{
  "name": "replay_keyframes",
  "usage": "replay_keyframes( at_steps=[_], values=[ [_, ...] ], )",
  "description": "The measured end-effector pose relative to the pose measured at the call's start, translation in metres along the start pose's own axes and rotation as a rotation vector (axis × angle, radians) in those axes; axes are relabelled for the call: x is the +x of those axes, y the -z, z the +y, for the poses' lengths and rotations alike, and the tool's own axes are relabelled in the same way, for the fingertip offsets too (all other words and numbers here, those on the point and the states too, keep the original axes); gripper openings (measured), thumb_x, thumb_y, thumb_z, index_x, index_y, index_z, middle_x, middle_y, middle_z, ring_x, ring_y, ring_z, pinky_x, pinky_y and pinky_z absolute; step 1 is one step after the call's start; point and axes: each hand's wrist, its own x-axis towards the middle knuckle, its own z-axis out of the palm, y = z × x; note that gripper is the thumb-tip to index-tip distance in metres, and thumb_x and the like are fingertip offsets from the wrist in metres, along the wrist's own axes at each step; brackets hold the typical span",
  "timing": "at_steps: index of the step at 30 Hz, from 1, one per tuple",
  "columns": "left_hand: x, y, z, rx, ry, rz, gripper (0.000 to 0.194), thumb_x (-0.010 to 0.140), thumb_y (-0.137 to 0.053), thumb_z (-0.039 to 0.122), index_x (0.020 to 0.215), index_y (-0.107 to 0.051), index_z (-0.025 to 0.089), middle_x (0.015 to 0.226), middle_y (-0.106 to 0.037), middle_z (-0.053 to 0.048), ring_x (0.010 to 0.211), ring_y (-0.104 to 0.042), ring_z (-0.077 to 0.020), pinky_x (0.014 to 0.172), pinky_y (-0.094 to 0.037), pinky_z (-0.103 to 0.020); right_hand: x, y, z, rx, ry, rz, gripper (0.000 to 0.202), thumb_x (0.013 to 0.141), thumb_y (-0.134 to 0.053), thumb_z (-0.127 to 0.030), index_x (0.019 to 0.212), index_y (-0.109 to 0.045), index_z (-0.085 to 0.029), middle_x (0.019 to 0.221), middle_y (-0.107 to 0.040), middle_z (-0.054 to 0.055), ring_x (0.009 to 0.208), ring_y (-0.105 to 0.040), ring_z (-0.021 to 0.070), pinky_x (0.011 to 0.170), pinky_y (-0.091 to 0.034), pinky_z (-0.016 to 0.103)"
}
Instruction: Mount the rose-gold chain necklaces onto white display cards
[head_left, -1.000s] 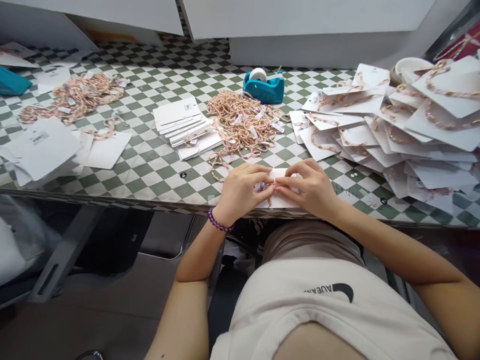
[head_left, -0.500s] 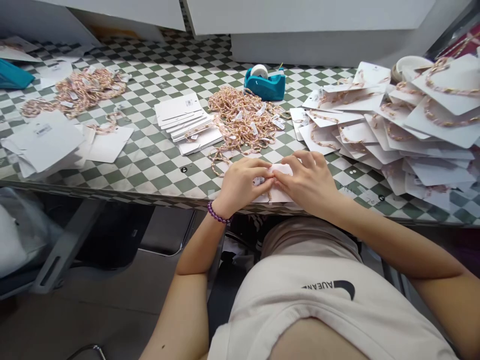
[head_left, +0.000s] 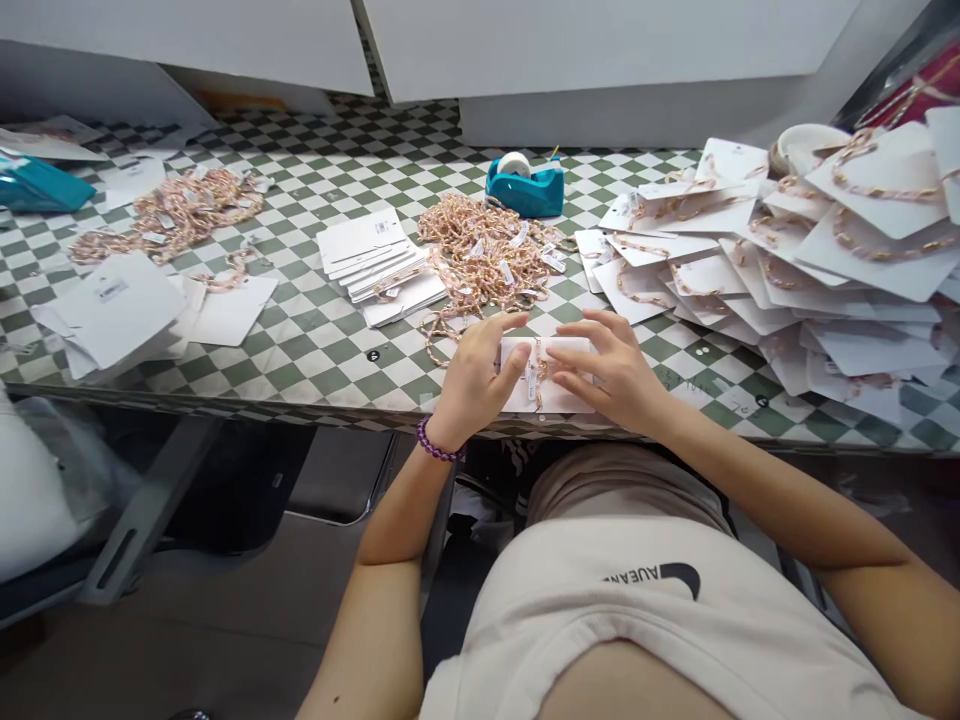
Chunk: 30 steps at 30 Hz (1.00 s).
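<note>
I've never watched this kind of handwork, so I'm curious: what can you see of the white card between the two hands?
The white card looks like stiff paper, roughly rectangular. It lies on the checkered tabletop, close to the near edge. A pink-and-gold strand and a small white tag lie over its middle. The left hand and right hand partly cover its sides; whether they touch it is unclear.

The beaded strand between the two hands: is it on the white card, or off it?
On: the strand lies across the middle of the white card. Whether it is fastened, I cannot tell.
</note>
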Motion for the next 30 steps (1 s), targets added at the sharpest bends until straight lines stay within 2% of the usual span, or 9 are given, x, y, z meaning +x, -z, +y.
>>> replay_keyframes(
  at_steps=[3, 8, 14, 22, 25, 27, 30],
  values=[
    [-0.001, 0.001, 0.0, 0.021, -0.004, -0.004, 0.035, 0.102, -0.04, 0.039, 0.126, -0.055, 0.019, 0.126, -0.065, -0.008, 0.118, -0.058, -0.0207, 0.099, -0.047, -0.034, 0.002, -0.003, -0.003, -0.03, 0.025, 0.013, 0.023, 0.094, -0.059, -0.04, 0.102, -0.076, -0.026, 0.118, -0.066, 0.007, 0.127, -0.044, 0.0297, 0.108, -0.04, 0.049],
    [0.0, 0.0, -0.001, 0.001, -0.055, 0.012, 0.03, 0.1, -0.044, 0.033, 0.119, -0.061, 0.017, 0.122, -0.067, -0.008, 0.118, -0.058, -0.0207, 0.103, -0.045, -0.035, 0.007, -0.006, -0.009, -0.029, -0.009, 0.023, 0.022, 0.094, -0.059, -0.038, 0.094, -0.077, -0.024, 0.102, -0.069, 0.006, 0.12, -0.052, 0.0284, 0.1, -0.045, 0.043],
    [0.001, -0.001, -0.001, -0.04, -0.059, 0.011, 0.025, 0.097, -0.048, 0.029, 0.112, -0.065, 0.018, 0.117, -0.069, -0.007, 0.115, -0.06, -0.021, 0.105, -0.045, -0.036, 0.008, -0.008, -0.014, -0.136, -0.034, -0.056, 0.026, 0.097, -0.054, -0.037, 0.094, -0.073, -0.019, 0.104, -0.066, 0.01, 0.125, -0.049, 0.0292, 0.101, -0.041, 0.043],
    [-0.001, -0.002, -0.003, -0.055, -0.059, 0.029, 0.024, 0.097, -0.05, 0.028, 0.111, -0.066, 0.018, 0.115, -0.07, -0.007, 0.113, -0.06, -0.021, 0.102, -0.046, -0.037, 0.004, -0.01, -0.015, -0.141, -0.061, -0.04, 0.024, 0.097, -0.055, -0.038, 0.091, -0.07, -0.019, 0.097, -0.065, 0.008, 0.108, -0.054, 0.0247, 0.097, -0.04, 0.04],
    [-0.001, -0.003, -0.004, -0.051, -0.063, 0.028, 0.025, 0.097, -0.049, 0.029, 0.112, -0.066, 0.018, 0.116, -0.069, -0.007, 0.113, -0.06, -0.0208, 0.101, -0.046, -0.036, 0.004, -0.01, -0.014, -0.135, -0.093, -0.095, 0.028, 0.097, -0.052, -0.04, 0.095, -0.068, -0.017, 0.102, -0.063, 0.01, 0.103, -0.054, 0.0247, 0.096, -0.041, 0.04],
    [-0.001, -0.003, -0.005, -0.046, -0.06, 0.022, 0.024, 0.097, -0.049, 0.029, 0.111, -0.066, 0.018, 0.115, -0.069, -0.006, 0.113, -0.06, -0.0208, 0.102, -0.046, -0.036, 0.003, -0.01, -0.014, -0.124, -0.104, -0.11, 0.031, 0.097, -0.052, -0.041, 0.108, -0.066, -0.015, 0.11, -0.062, 0.012, 0.103, -0.054, 0.0253, 0.098, -0.042, 0.042],
    [-0.002, -0.004, -0.004, -0.033, -0.066, 0.028, 0.023, 0.096, -0.05, 0.028, 0.111, -0.066, 0.018, 0.115, -0.07, -0.006, 0.114, -0.06, -0.0213, 0.103, -0.045, -0.037, 0.002, -0.01, -0.014, -0.125, -0.091, -0.053, 0.038, 0.097, -0.051, -0.041, 0.121, -0.063, -0.014, 0.113, -0.062, 0.014, 0.109, -0.053, 0.0269, 0.099, -0.043, 0.042]
  ],
)
